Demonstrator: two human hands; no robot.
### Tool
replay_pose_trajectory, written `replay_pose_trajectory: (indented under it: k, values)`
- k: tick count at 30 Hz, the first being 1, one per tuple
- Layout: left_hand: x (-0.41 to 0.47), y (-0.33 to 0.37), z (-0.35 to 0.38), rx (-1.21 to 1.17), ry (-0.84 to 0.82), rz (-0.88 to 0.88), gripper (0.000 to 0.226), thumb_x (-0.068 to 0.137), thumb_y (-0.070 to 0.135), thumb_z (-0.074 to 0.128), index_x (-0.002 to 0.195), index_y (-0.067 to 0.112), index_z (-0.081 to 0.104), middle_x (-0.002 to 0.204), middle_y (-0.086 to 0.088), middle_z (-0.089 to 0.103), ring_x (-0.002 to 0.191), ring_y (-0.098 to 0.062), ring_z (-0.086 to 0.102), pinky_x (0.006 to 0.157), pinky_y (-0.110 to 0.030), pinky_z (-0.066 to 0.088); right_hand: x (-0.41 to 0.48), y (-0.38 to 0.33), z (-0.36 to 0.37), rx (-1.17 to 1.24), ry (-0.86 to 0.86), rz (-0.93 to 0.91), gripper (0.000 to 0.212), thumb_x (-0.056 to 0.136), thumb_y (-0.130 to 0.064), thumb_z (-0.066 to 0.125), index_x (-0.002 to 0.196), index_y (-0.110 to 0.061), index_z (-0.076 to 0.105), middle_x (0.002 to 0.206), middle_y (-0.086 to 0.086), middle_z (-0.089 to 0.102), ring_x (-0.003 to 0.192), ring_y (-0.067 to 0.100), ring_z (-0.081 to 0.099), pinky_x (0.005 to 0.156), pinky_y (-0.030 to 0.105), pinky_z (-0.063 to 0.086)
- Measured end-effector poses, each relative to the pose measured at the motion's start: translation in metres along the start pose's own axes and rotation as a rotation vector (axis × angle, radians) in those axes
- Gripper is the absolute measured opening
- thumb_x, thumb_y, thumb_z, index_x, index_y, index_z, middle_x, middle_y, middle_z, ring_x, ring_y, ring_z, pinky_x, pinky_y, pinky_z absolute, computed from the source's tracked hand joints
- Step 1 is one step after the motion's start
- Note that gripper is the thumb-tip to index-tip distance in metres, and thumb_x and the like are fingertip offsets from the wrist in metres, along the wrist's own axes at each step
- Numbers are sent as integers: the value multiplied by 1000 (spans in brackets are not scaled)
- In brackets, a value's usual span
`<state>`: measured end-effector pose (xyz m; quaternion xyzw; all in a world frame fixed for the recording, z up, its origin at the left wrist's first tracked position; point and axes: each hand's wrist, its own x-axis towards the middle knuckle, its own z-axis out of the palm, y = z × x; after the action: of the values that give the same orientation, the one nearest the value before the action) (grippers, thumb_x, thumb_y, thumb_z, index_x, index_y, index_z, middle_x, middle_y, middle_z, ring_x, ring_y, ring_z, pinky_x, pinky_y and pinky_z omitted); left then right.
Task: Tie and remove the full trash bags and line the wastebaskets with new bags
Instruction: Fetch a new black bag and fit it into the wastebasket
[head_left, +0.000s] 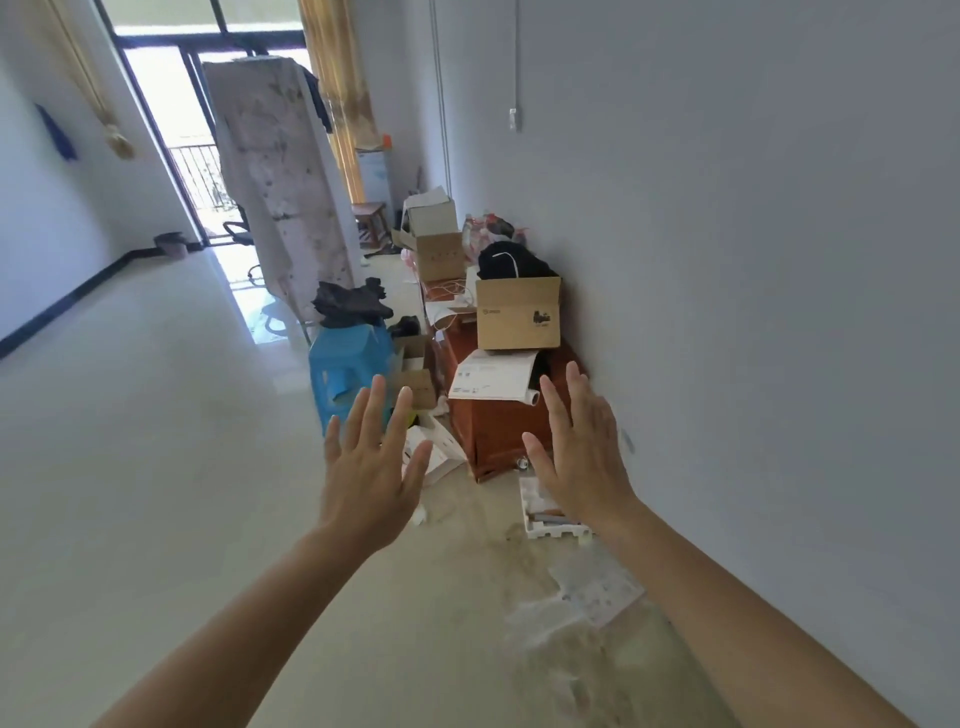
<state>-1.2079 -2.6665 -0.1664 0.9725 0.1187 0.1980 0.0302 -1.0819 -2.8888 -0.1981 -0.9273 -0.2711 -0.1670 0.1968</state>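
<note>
Head view: left hand and right hand both spread wide, holding nothing (fingers pointing forward); far wastebasket stands upright, mouth up.

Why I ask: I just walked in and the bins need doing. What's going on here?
A person holds the left hand and right hand out open, fingers spread, gripping nothing. Ahead, a blue stool, cardboard boxes and a reddish cabinet stand along the wall. What may be a wastebasket sits far off by the balcony door; no bag is being handled yet.
</note>
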Motion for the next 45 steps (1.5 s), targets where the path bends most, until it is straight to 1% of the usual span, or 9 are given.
replay_pose_trajectory:
  k: [4,7,10,14,21,25,29,37,45]
  values:
    - [80,-70,-13,40,51,-79,68,97,59,7,156,25,13,165,-5,5,152,-25,5,121,-53,11,119,-46,50,82,-20,-86,69,101,-44,44,157,-20,12,165,13,-1,152,32,5,122,53,15]
    - [120,-137,-18,60,105,-191,66,98,58,10,156,26,12,165,-3,3,152,-25,5,121,-51,9,201,-103,91,136,-55,-188,69,102,-46,38,159,-21,6,166,9,-9,153,28,-2,123,47,6]
    - [147,-209,-11,60,161,-316,65,99,57,14,157,28,8,165,0,-1,152,-23,2,121,-50,7,267,-164,143,171,-100,-300,72,102,-49,37,158,-25,1,166,7,-13,153,28,-4,123,46,2]
    - [182,-298,12,79,197,-382,66,99,57,14,157,26,8,165,0,-1,152,-22,1,121,-50,7,335,-230,221,174,-178,-414,71,102,-49,36,159,-26,-1,165,6,-16,153,27,-7,122,44,-2]
    - [335,-458,49,71,196,-379,65,100,55,16,157,23,13,165,-4,5,152,-26,9,119,-55,16,516,-316,327,71,-238,-569,73,102,-48,37,159,-24,-3,165,8,-18,153,28,-10,123,50,8]
    - [448,-522,61,93,198,-288,63,101,52,19,156,21,19,164,-9,10,151,-30,13,118,-56,18,622,-318,355,104,-143,-464,71,102,-48,38,159,-22,6,166,7,-12,153,27,-4,124,48,8]
    - [546,-576,111,88,161,-232,61,101,51,23,154,21,25,164,-11,12,150,-31,15,117,-56,19,711,-303,413,118,-80,-357,66,103,-53,30,159,-22,14,167,8,-3,153,28,3,123,49,13]
    - [731,-681,218,117,-13,-226,64,100,54,17,154,22,25,164,-9,10,150,-30,16,117,-56,19,904,-313,563,67,-200,-255,69,102,-55,26,159,-21,9,166,11,-10,153,30,-1,122,46,4]
    - [871,-820,246,119,32,-254,63,100,53,21,155,21,25,164,-10,13,151,-29,14,117,-54,17,1086,-389,658,84,-266,-292,67,104,-49,30,159,-19,10,166,12,-6,153,30,-1,124,47,7]
